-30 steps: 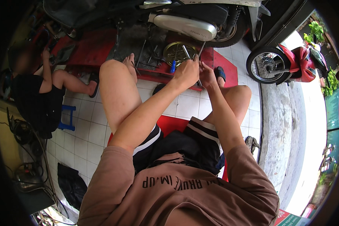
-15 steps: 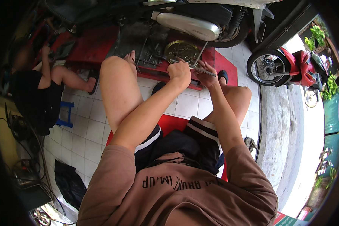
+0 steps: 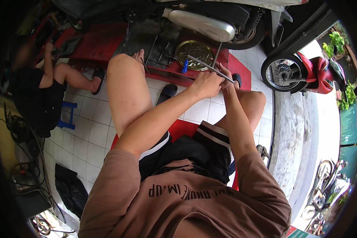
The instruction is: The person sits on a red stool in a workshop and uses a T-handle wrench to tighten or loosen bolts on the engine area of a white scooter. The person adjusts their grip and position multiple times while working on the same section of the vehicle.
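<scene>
Motorcycle [image 3: 200, 27], twelve o'clock. Brassy tray [image 3: 177, 50], twelve. Left hand [image 3: 207, 84], one o'clock: fingers curled, hold unclear. Right hand [image 3: 226, 72], one o'clock: fingers part-extended toward twelve, grip unclear. Metal rod [image 3: 206, 66], one o'clock, slanting ten to four over right hand.

Straight, slender grey metal rod [image 3: 204, 65], aslant, lower end across the right hand [image 3: 227, 73]

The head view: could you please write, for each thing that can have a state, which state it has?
Metal rod: slanted, in hand
Left hand: closed, apparently on the rod
Right hand: fingers partly straight, grip unclear
Gold round tray: face up, contents unclear
Blue-handled tool: shaft over the tray
Dark sandal: no foot in it
Red motorbike: upright, riderless
</scene>
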